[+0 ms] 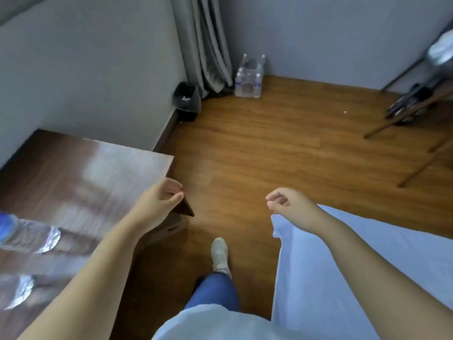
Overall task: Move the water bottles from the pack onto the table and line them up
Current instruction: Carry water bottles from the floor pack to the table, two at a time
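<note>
The pack (248, 81) of water bottles sits on the floor (269, 148), far ahead of the person, right by the wall and just beside the gray curtain (203, 45). It is well apart from both hands. The bottles in it stand up straight, caps on top. The plastic wrap looks torn open at the top, and some spots inside look empty.

From the pack, the right hand (286, 201) is a bit more in line; the left hand (161, 196) is off to the side, over the corner of the surface (85, 168). Both are about the same way off. I think the person must walk to the pack before any grab.

Both hands hold nothing. The fingers on each are curled in loose, like a soft fist. Both arms reach out in front, bent a little.

Two bottles (29, 235) are on the surface, at its near left end, far from the pack. They are blurry. More bottles wait in the pack, so the job looks partly done.

A foot (220, 253) points toward the pack.
</note>
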